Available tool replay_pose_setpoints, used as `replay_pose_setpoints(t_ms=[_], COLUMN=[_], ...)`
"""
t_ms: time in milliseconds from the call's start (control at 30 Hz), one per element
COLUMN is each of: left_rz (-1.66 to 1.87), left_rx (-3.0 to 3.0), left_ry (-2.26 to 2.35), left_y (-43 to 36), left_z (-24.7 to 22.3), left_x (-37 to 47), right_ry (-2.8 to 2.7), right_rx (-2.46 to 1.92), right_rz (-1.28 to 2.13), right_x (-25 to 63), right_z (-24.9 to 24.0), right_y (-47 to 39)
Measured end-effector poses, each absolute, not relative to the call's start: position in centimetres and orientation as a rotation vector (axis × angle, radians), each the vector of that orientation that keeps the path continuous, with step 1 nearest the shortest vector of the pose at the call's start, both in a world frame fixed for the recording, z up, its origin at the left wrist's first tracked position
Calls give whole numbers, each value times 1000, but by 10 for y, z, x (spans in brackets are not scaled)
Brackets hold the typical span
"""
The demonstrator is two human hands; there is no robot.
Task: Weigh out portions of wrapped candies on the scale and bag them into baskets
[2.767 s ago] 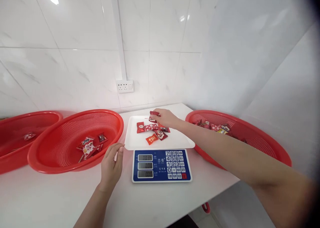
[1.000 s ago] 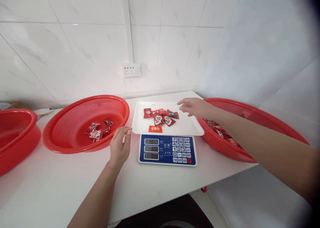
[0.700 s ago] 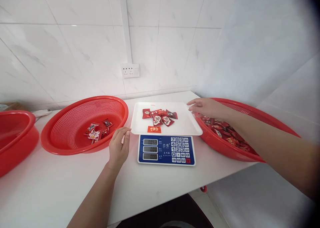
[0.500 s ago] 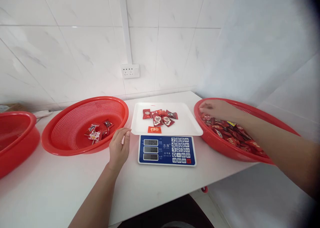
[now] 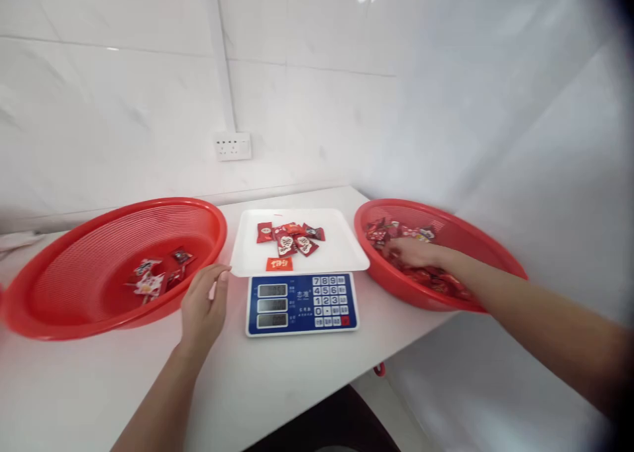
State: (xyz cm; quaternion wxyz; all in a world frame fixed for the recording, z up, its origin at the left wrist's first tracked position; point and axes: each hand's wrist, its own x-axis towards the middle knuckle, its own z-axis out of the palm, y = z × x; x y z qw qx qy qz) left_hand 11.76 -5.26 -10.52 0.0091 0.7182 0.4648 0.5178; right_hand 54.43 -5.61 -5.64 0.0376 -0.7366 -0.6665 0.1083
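A white tray (image 5: 341, 257) tops a blue digital scale (image 5: 303, 304), with several red wrapped sweets (image 5: 286, 244) and an orange packet (image 5: 279, 264) on it. My left hand (image 5: 204, 306) rests on the table by the tray's left corner, fingers loosely apart and holding nothing visible. Over on the right, my right hand (image 5: 413, 252) reaches into a red basket (image 5: 495, 257) full of small packets (image 5: 421, 232). Its fingertips are sunk among the packets, so what they hold is hidden.
Another red basket (image 5: 113, 240) with a few packets (image 5: 151, 283) stands left of my left hand. A white socket (image 5: 233, 147) is on the tiled wall behind. The table's front edge slants up to the right.
The view has turned to the right, shifting the scale and baskets leftward. My right hand has moved from the basket's far left rim down among the packets.
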Motion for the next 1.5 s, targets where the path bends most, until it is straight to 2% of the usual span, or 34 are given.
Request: replay_pose_setpoints(t_ms=[267, 433, 533, 733, 967, 1167, 1500], left_rz=[1588, 1588, 1601, 1595, 1604, 1616, 1622], left_rx=[2241, 2236, 2261, 2285, 2280, 2261, 2243], left_ry=[1507, 1523, 1499, 1469, 1431, 1387, 1382], left_y=[-49, -49, -49, -51, -51, -53, -53], left_z=[-107, -109, -108, -107, -107, -107, -107], left_x=[117, 118, 117, 118, 118, 120, 119], right_ry=[-1881, -1827, -1804, -1889, -2099, -2088, -2183], right_rx=[-2341, -2327, -2210, -1814, -1780, -1971, -1923], right_rz=[423, 335, 248, 412, 211, 286, 344], right_x=[572, 560, 538, 463, 428, 431, 431], right_z=[-29, -19, -8, 15, 10, 16, 8], right_y=[-61, -60, -51, -46, -57, -70, -68])
